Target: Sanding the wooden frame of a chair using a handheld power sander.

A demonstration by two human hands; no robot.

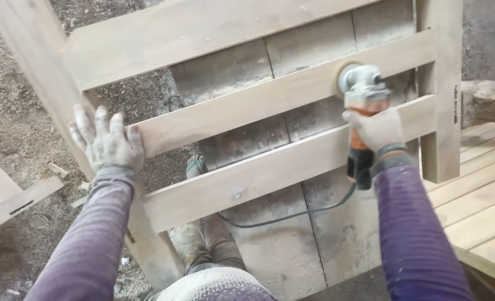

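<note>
On the middle rail [269, 97] of the wooden frame [41, 56], your right hand [378, 129] is wrapped tight around an orange sander [363, 97], its disc pressed to the wood. Your left hand [108, 142] lies flat with fingers spread, at the rail's left end against the post. A black cord [292, 214] trails below the lower rail [269, 170], above the sawdust-covered floor [13, 128].

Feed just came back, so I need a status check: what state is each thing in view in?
Left hand: flat on the wooden frame, fingers spread.
Right hand: gripping the orange angle grinder.
Grinder disc: against the middle slat.
Power cord: hanging slack.
Lower slat: dusty, untouched.
</note>
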